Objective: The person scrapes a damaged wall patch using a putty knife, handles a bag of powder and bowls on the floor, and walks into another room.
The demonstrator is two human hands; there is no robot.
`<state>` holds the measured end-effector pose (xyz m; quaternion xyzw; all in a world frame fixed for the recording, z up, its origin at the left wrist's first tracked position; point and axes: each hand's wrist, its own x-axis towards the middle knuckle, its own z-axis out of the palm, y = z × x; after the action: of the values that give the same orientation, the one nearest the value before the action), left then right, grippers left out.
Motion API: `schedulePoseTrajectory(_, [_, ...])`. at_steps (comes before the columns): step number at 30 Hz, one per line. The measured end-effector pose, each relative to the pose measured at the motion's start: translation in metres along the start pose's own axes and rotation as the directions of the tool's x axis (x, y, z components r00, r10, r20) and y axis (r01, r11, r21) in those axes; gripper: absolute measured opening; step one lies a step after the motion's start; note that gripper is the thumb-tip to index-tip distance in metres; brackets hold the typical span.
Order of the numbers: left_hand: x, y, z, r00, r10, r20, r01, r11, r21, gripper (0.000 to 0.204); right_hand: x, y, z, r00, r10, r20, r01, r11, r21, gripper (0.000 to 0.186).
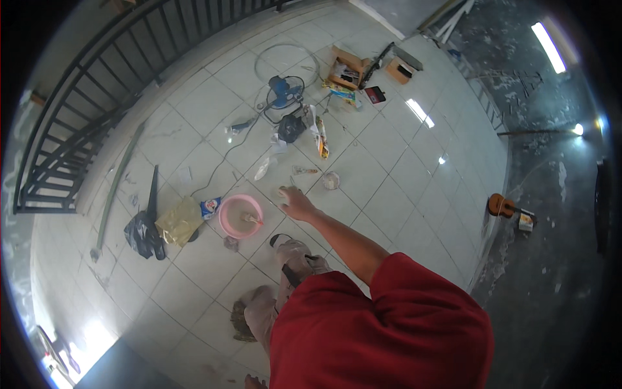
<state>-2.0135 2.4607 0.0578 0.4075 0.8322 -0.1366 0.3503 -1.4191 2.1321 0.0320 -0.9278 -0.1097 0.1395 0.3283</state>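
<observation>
My right hand [298,203] stretches out low over the tiled floor with its fingers bent together. A small pale thing shows at the fingertips, too small to name. Just beyond lie a brush-like tool [304,170] and a small round tub [331,180] with greyish stuff in it. To the left of the hand stands a pink basin [223,224] holding cloudy water and a tool with an orange-red end [253,219]. At the lower edge, what seems to be my left hand [254,382] shows only in part; its fingers are mostly cut off.
Left of the basin lie a blue packet [210,207], a yellowish bag [179,220] and a black bag [142,235]. A blue fan [283,92] with a trailing cord stands farther off, near open cardboard boxes [348,65]. Dark railing [87,84] borders the left; a guitar [501,206] leans right.
</observation>
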Motion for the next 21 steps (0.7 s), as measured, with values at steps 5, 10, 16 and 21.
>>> schedulePoseTrajectory(5, [0.086,0.073,-0.064,0.998,0.060,-0.002,-0.060,0.991,-0.122,0.046,0.012,-0.076,0.030,0.994,0.103,-0.049,-0.102,0.995,0.024,0.054])
schedulePoseTrajectory(10, [0.179,0.121,-0.176,0.997,0.064,-0.044,-0.074,0.958,-0.278,0.046,-0.065,-0.130,0.101,0.929,0.360,-0.092,-0.363,0.932,-0.017,0.058])
schedulePoseTrajectory(16, [0.194,0.257,-0.279,0.908,0.405,-0.105,-0.397,0.755,-0.523,0.053,-0.215,-0.165,0.217,0.739,0.581,0.342,-0.476,0.809,-0.346,0.064])
schedulePoseTrajectory(21, [0.220,0.369,-0.317,0.821,0.558,-0.124,-0.568,0.770,-0.291,0.046,-0.228,-0.152,0.289,0.500,0.476,0.723,-0.002,0.836,-0.549,0.056])
